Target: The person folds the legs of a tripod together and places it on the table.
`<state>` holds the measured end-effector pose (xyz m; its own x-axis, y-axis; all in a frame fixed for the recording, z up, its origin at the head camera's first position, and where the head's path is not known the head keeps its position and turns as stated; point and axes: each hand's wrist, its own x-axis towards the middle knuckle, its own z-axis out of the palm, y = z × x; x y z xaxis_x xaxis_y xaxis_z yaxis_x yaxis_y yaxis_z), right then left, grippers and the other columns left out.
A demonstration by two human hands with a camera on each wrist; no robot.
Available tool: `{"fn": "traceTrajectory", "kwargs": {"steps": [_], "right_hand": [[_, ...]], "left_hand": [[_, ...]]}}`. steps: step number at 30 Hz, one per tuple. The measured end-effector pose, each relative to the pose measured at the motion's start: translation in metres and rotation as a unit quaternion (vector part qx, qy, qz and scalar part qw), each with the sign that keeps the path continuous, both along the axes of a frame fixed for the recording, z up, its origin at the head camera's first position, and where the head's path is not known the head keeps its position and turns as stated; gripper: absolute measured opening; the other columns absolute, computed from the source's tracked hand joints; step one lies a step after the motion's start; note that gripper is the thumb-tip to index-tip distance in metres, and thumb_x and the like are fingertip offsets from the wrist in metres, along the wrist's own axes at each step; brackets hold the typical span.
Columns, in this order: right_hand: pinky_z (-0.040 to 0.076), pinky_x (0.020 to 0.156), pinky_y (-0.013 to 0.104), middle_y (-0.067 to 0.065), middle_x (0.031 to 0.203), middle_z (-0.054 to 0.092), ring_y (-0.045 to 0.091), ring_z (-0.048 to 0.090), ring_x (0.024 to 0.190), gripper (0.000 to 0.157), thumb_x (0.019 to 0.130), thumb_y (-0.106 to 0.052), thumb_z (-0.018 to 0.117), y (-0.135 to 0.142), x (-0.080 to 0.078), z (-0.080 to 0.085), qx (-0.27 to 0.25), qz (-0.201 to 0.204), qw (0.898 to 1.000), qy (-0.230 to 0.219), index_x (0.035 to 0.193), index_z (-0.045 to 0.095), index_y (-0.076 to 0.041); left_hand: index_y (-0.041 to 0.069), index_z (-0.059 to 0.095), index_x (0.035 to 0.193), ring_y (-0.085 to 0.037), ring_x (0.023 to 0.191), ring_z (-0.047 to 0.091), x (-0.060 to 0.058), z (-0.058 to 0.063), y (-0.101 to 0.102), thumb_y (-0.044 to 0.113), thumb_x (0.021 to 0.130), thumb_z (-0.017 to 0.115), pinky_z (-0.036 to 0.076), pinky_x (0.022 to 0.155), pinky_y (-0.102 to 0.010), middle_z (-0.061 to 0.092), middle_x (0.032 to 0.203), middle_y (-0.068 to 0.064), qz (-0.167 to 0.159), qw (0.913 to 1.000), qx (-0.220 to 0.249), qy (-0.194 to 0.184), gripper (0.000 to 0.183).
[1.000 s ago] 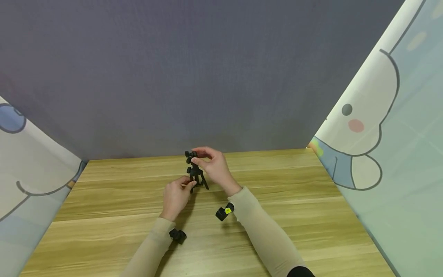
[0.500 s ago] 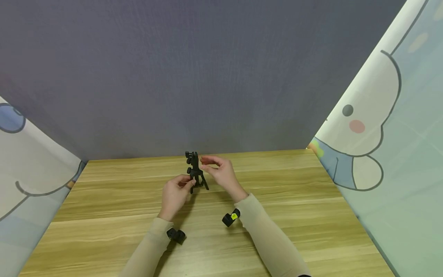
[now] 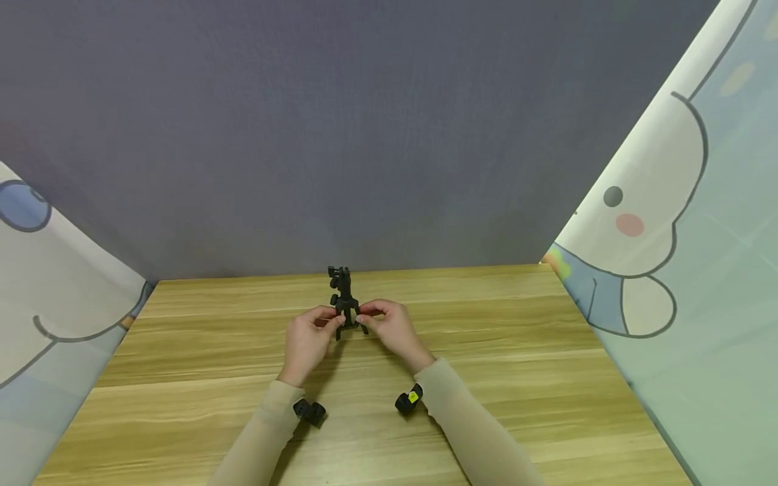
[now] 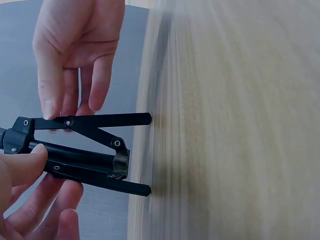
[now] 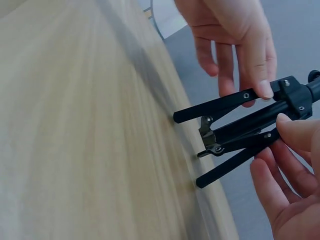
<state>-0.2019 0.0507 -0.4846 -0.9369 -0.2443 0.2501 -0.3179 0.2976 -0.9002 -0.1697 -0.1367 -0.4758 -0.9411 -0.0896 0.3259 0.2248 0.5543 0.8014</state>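
A small black tripod (image 3: 344, 287) stands upright near the back of the wooden table, its legs spread and side knobs facing left in the head view. My left hand (image 3: 306, 344) pinches the upper part of its left leg between thumb and fingers. On the opposite side, my right hand (image 3: 395, 331) pinches the right leg in the same way. Up close in the left wrist view, a leg (image 4: 112, 120) runs from the hub down to the wood, with a hinged brace joining the centre column. The right wrist view shows the metal brace bracket (image 5: 206, 132) between the legs.
The wooden table (image 3: 486, 351) ends at a dark grey upright panel (image 3: 365, 135) right behind the tripod. Cartoon-printed sheets flank it left (image 3: 55, 290) and right (image 3: 687, 290). A small black camera is strapped at each wrist.
My right hand has let go of the tripod's top, moved off to the right, then come down onto the right leg. The left hand keeps its hold on the left leg.
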Motion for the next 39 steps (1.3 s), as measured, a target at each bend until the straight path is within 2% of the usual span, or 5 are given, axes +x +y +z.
{"fn": "traceTrajectory", "kwargs": {"steps": [10,18,29,39], "right_hand": [[0.054,0.076,0.030,0.001,0.089,0.072,0.015,0.066,0.086,0.004,0.089,-0.007,0.075,-0.0061,-0.0014,-0.0041,0.037,-0.009,0.998,0.045,0.091,0.073,-0.004],[0.053,0.077,0.031,0.004,0.090,0.070,0.015,0.064,0.087,0.005,0.091,-0.006,0.073,-0.0097,0.0023,-0.0040,0.032,-0.010,0.999,0.032,0.089,0.070,-0.003],[0.054,0.080,0.033,0.002,0.092,0.071,0.017,0.065,0.089,0.007,0.090,-0.006,0.074,-0.0049,0.0015,-0.0063,0.003,-0.007,1.000,0.025,0.097,0.073,-0.005],[0.055,0.080,0.033,0.004,0.093,0.072,0.017,0.066,0.090,0.009,0.089,-0.004,0.075,-0.0042,0.0039,-0.0060,-0.011,0.008,1.000,0.007,0.098,0.075,-0.005]], "left_hand": [[0.006,0.080,0.088,-0.019,0.068,0.071,0.0014,0.0037,0.0021,0.014,0.084,0.082,0.057,0.057,-0.035,0.076,0.090,-0.009,0.010,0.9991,-0.033,0.025,0.009],[0.005,0.080,0.085,-0.018,0.065,0.070,0.0017,0.0032,0.0016,0.011,0.083,0.082,0.054,0.052,-0.029,0.075,0.087,-0.010,0.009,0.9988,-0.036,0.031,0.007],[0.006,0.080,0.088,-0.016,0.068,0.069,0.0001,-0.0005,0.0026,0.012,0.084,0.082,0.056,0.058,-0.032,0.076,0.090,-0.007,0.002,0.9995,-0.017,0.027,0.007],[0.004,0.078,0.092,-0.018,0.073,0.069,-0.0010,-0.0009,-0.0018,0.011,0.086,0.080,0.055,0.060,-0.030,0.075,0.090,-0.009,-0.009,0.9999,0.001,0.013,0.010]]}}
